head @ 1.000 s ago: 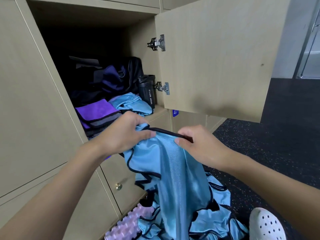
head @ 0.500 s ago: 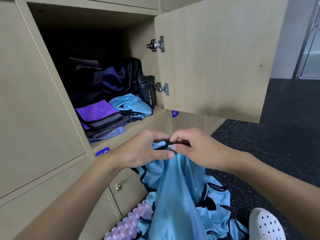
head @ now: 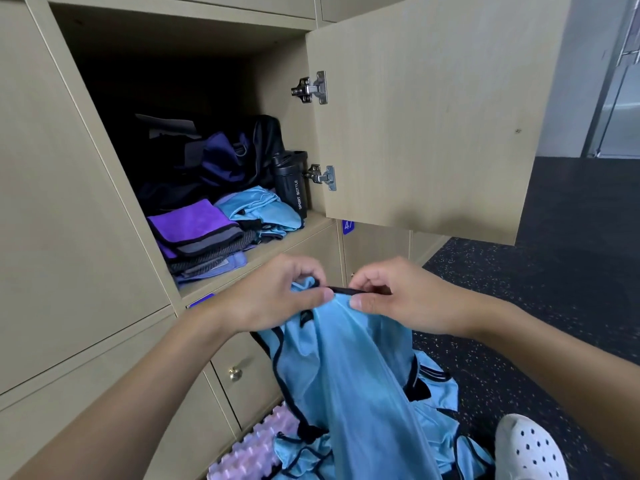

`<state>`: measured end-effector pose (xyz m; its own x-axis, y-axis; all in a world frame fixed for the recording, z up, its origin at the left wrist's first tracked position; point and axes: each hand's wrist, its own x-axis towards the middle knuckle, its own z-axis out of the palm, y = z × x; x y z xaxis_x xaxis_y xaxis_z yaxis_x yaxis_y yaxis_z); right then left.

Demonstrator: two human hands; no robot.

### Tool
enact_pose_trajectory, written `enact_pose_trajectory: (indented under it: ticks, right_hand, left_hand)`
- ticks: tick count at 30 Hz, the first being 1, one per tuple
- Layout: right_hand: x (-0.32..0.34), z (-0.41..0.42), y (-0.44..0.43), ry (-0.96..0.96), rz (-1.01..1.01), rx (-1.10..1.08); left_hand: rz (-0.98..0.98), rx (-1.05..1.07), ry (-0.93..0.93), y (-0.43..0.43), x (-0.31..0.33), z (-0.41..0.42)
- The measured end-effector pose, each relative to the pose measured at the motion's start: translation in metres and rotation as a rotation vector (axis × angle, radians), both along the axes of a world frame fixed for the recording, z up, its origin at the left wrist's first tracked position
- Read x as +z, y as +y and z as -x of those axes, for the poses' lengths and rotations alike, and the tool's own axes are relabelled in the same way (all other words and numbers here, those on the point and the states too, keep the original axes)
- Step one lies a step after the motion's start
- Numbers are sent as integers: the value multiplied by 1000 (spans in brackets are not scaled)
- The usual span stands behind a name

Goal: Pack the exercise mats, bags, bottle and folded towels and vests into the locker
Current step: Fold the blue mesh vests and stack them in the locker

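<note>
1 vest (head: 346, 375), hem cut off, pinched by left hand (head: 273, 301) and right hand (head: 405, 299).

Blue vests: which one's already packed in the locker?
The folded vest on the locker shelf, between towel stack and black bottle. The held vest hangs from left hand and right hand; other vests lie heaped on the floor.

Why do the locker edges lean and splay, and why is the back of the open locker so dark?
Head view: the wide-angle lens splays the locker frame and door edges. Head view: little light reaches the rear, so the dark bag there sinks into shadow, while the bottle up front is readable. Head view: left hand, right hand and blue vest look sharp, no glare.
</note>
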<state>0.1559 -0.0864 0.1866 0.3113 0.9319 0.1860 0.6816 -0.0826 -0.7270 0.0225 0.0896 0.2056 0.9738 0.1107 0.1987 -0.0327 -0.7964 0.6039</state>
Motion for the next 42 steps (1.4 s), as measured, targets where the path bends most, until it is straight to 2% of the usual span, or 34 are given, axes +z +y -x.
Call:
enact_pose_trajectory:
  ticks: [4,8,12,16,22,27,29,32,39,42]
  right_hand:
    - [5,-7,-7,97,-6,-70]
    - [10,-13,-14,85,25,-131]
    - [14,-11,-17,111,57,-140]
    - [20,-7,-17,172,-13,-184]
    - [27,5,-14,354,-102,-123]
    - [28,16,-10,671,-90,-51]
    - [31,19,-10,703,-68,50]
    - [34,27,-13,543,-30,134]
    - [26,34,-3,86,-257,-77]
    - [23,32,2,90,-367,-140]
  left_hand:
    - [-187,125,-73,22,17,12]
    - [-355,265,-95,38,21,21]
    - [-414,379,-73,42,19,22]
    - [-278,395,-52,36,18,21]
    - [-192,411,-169,16,21,11]
    - [-84,266,-133,3,22,11]
    - [-39,216,-152,-3,22,9]
    - [-39,175,-210,-12,25,10]
    - [159,115,-279,-28,30,8]
    - [232,83,-222,-29,32,8]
